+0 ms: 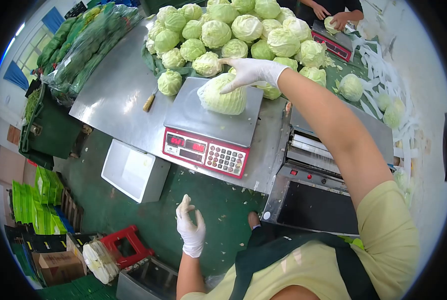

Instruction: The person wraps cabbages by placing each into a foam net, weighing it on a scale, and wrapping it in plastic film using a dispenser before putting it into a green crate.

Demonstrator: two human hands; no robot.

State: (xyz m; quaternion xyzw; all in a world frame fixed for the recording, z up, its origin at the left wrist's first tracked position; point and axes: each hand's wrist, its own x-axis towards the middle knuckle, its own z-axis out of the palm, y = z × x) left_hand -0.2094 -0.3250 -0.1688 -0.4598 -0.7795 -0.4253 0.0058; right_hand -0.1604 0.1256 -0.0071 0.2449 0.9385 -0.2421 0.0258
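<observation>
I judge the cabbage (222,100) on the scale (186,110) firm, fairly heavy, bruisable: cup its widest part. My right hand (253,72) spreads wide over it, contact unclear; my left hand (190,231) is half-curled, empty.

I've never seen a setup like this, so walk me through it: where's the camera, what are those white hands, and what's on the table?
There's no robot here. The one picture comes from a camera on a person's head, looking forward and down. The white hands are that person's own, in gloves. The right hand is spread over a cabbage on a red-fronted scale; whether it grips firmly, I can't tell. The left hand is raised and holds nothing. On the metal table, a pile of cabbages lies behind the scale, with a brush-like tool to its left. Another person's hands show at the top right.
</observation>
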